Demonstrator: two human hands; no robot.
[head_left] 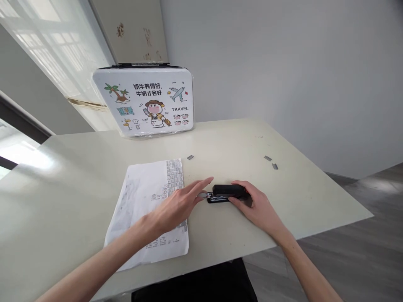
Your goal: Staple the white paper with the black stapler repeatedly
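"Stapler point(225, 190) first: how does it look?"

"Black and rounded on top, with a thin shiny metal strip beneath and a black base. A small grey piece point(204, 195) shows at its nine o'clock end, twelve being away from the person."

"Where is it?"

"On the table point(283, 226), near the edge at six, just off the three o'clock side of the paper point(135, 193). That is white and printed, with rows of small silvery marks along its three o'clock side."

"And the hands?"

"The right hand point(256, 205) is clamped around the stapler's three o'clock end, thumb at the near side. The left hand point(181, 203) reaches over the paper to the grey piece, fingers stretched out; I cannot tell whether it grips."

"The surface and room?"

"The table is pale and smooth. From the stapler, two grey strips point(267, 158) lie between one and two o'clock, another strip point(190, 157) between ten and eleven. A white case point(145, 100) with cartoon prints stands upright at eleven. Beyond are a plain grey wall point(283, 54), a sheer curtain point(63, 46) towards ten, and grey floor point(346, 256) towards four."

"Which way does the stapler point?"

"Its long axis runs roughly nine to three, the uncovered end towards nine."
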